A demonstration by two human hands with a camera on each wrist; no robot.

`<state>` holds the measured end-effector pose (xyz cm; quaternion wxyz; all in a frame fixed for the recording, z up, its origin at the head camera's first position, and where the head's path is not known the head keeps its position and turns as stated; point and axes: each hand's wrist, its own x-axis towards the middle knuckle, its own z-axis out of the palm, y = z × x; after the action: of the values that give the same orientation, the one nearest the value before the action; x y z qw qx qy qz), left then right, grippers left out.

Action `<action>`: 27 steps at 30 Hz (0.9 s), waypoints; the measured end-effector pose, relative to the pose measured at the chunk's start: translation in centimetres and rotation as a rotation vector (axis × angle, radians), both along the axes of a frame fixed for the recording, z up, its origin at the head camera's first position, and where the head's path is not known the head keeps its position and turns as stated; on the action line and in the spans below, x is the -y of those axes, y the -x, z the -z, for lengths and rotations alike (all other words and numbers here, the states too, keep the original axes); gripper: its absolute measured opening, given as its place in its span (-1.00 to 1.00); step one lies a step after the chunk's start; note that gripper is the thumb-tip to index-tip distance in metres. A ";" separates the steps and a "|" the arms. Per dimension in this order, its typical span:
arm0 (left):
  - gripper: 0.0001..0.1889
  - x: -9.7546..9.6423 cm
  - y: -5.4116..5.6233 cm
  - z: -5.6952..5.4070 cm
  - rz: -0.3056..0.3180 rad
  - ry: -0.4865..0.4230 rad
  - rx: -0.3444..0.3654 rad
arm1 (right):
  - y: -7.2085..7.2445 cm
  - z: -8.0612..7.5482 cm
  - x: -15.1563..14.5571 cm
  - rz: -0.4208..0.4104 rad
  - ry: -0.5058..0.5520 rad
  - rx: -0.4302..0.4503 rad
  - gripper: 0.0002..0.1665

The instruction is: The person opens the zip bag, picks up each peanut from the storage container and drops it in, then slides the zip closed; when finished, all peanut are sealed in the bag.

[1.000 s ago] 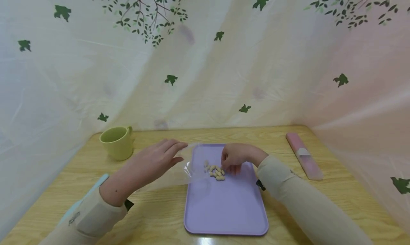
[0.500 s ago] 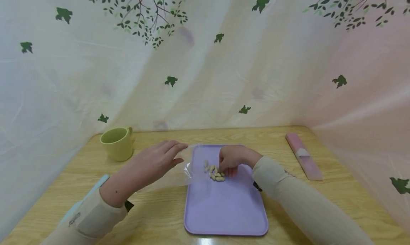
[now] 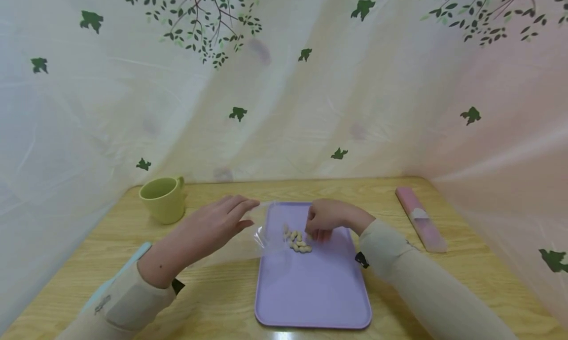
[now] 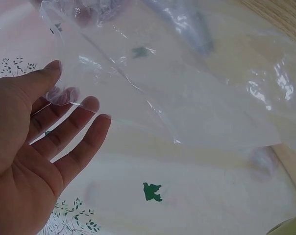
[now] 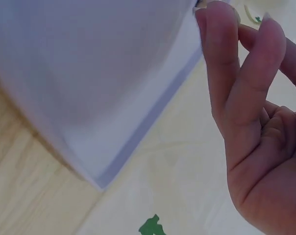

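Apparently, the work is only partly done: nuts (image 3: 301,243) are left on the tray (image 3: 312,290), clustered toward its far end. The bag (image 4: 207,103) is supported at its edge by the left hand (image 3: 219,221), fingers extended and spread. Over the nuts, the right hand (image 3: 330,216) is curled, fingertips drawn together; whether a nut is pinched cannot be told. Whether any nuts are already bagged cannot be confirmed.

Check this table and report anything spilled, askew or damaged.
No damage shows. The peanuts lie loose but within the purple tray, so nothing looks spilled. The green mug stands upright. Only the pink packet looks askew, slanting to the right of the straighter tray.
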<state>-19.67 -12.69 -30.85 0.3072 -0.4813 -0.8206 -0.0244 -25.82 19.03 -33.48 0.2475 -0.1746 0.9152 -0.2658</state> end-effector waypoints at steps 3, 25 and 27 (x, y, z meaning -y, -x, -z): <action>-0.51 0.0 0.0 0.0 -0.002 0.001 0.002 | -0.2 -0.6 -0.6 0.001 0.031 -0.012 -0.81; -0.51 -0.3 0.0 -0.2 0.002 -0.005 0.005 | -4.3 -5.6 0.7 -0.026 0.306 -0.087 -0.79; -0.50 -0.3 0.0 -0.2 0.005 -0.006 0.004 | -4.5 -5.8 1.1 -0.028 0.324 -0.094 -0.78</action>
<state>-19.66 -12.42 -30.70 0.3069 -0.4822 -0.8201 -0.0288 -21.31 17.88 -27.66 0.1764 -0.2371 0.8684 -0.3981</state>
